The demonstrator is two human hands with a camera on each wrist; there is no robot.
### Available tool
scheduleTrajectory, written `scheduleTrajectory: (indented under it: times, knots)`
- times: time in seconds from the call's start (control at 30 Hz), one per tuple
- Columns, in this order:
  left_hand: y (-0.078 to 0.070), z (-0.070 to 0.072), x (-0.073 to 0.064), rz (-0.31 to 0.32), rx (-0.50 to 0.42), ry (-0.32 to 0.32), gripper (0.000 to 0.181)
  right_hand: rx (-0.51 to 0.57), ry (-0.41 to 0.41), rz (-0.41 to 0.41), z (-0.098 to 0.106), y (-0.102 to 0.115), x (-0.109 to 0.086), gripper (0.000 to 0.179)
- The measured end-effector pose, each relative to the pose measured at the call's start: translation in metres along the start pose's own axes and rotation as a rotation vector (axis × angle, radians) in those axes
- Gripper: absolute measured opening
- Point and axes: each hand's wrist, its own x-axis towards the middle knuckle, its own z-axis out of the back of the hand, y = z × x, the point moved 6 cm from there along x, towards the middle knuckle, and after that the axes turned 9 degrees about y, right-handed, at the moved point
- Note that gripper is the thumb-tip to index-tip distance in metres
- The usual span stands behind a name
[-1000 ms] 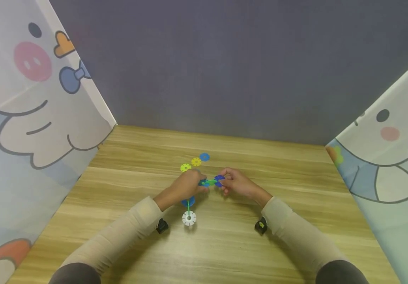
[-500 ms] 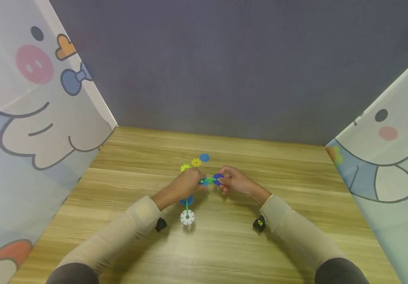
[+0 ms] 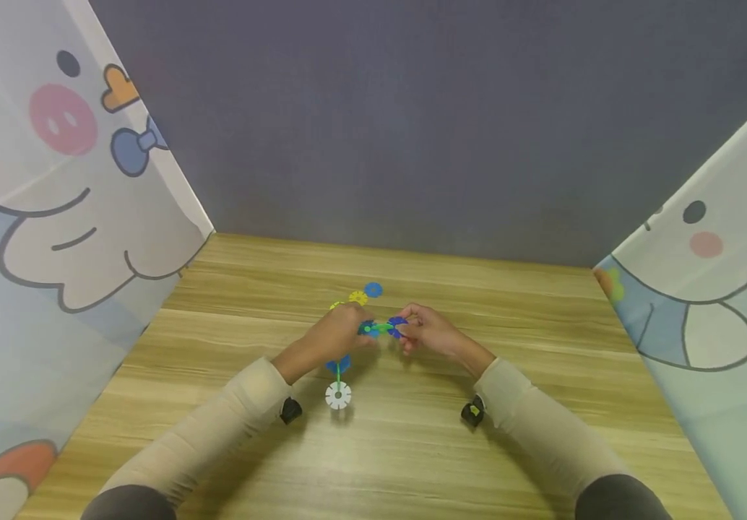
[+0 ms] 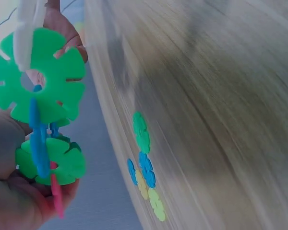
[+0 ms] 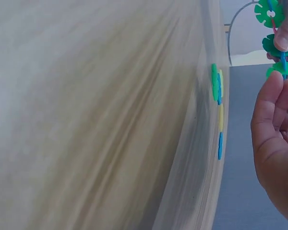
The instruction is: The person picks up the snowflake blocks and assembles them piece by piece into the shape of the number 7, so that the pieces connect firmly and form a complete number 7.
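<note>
Several slotted snowflake discs are joined into a chain between my hands above the table. My left hand (image 3: 337,334) grips the chain near its middle. A white disc (image 3: 338,395) and a blue disc (image 3: 339,363) hang from it on the near side. The left wrist view shows a large green disc (image 4: 48,103), a lower green disc (image 4: 69,165) and a pink disc (image 4: 56,194) in the chain. My right hand (image 3: 433,333) pinches a dark blue disc (image 3: 396,327) at the right end, against a green disc (image 3: 381,328). Fingers hide part of the joints.
Behind the hands, loose discs lie flat on the wooden table (image 3: 510,310): blue (image 3: 373,289), yellow (image 3: 357,297), and, in the left wrist view, green (image 4: 141,132) and yellow-green (image 4: 157,204). A grey panel (image 3: 373,130) stands at the back, with printed panels at both sides.
Both hands keep their hold. The chain, with its white disc, has shifted slightly left and away from me along with the hands. The loose discs stay put.
</note>
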Motion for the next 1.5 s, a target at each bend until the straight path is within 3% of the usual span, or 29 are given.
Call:
scheduleTrajectory:
  times: [0.17, 0.3, 0.4, 0.57, 0.7, 0.97, 1.4, 1.5]
  knots:
    - [0.003, -0.004, 0.002, 0.001, -0.028, 0.024, 0.022, -0.008, -0.012, -0.021, -0.001, 0.000, -0.001, 0.022]
    - [0.005, -0.006, -0.001, 0.015, -0.039, 0.030, 0.020, -0.076, -0.008, -0.037, -0.002, 0.002, 0.000, 0.022]
    - [0.006, -0.006, -0.004, 0.020, -0.045, 0.042, 0.022, -0.181, -0.036, -0.052, 0.000, 0.004, 0.002, 0.026]
    - [0.008, -0.009, -0.011, 0.028, -0.038, 0.097, 0.044, -0.372, -0.099, -0.044, 0.007, 0.010, 0.008, 0.031]
    - [0.012, -0.014, -0.016, 0.044, -0.058, 0.141, 0.049, -0.515, -0.081, 0.014, 0.008, 0.017, 0.017, 0.027]
    - [0.013, -0.015, -0.024, 0.014, -0.102, 0.154, 0.049, -0.821, -0.061, 0.111, -0.001, 0.029, 0.034, 0.024]
    - [0.016, -0.018, -0.027, 0.002, -0.118, 0.151, 0.048, -0.928, 0.029, 0.074, -0.014, 0.019, 0.055, 0.027]
    - [0.016, -0.020, -0.028, -0.003, -0.124, 0.164, 0.048, -0.953, 0.056, 0.073, -0.018, 0.015, 0.057, 0.014]
